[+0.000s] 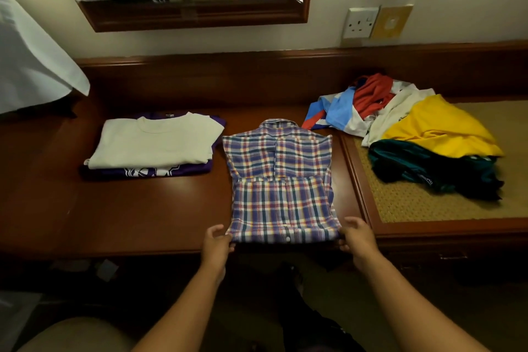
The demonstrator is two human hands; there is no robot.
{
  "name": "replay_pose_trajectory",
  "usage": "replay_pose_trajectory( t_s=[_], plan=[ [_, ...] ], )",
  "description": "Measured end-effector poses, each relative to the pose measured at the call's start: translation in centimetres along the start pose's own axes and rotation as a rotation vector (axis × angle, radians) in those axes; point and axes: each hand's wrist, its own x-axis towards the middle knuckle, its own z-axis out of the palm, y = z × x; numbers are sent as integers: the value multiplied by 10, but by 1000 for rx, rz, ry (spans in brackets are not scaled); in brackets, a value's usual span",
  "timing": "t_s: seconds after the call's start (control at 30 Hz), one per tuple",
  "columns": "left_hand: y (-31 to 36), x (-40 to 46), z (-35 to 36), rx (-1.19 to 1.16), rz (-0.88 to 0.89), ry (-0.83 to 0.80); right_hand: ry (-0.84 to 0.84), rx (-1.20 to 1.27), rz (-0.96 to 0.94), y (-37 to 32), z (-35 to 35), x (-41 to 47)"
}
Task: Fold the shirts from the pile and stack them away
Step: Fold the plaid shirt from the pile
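As the plaid shirt [281, 180] is pinched at its near corners by the left hand [217, 243] and right hand [357, 236], an uneven lift toward the collar could undo the tucked-in sleeves.

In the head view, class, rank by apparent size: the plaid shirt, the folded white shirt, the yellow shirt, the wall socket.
1. plaid shirt, nearest the camera, which flatters it
2-3. white shirt and yellow shirt: too alike to rank
4. wall socket
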Motion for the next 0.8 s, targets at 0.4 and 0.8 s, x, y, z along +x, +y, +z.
replay_pose_trajectory(
  t_s=[0.4,0.8],
  plan=[
    [119,48,50,84,281,-25,-135,215,-130,-124,12,69],
    [180,105,95,430,475,55,-87,-231,-385,-173,40,142]
  ],
)
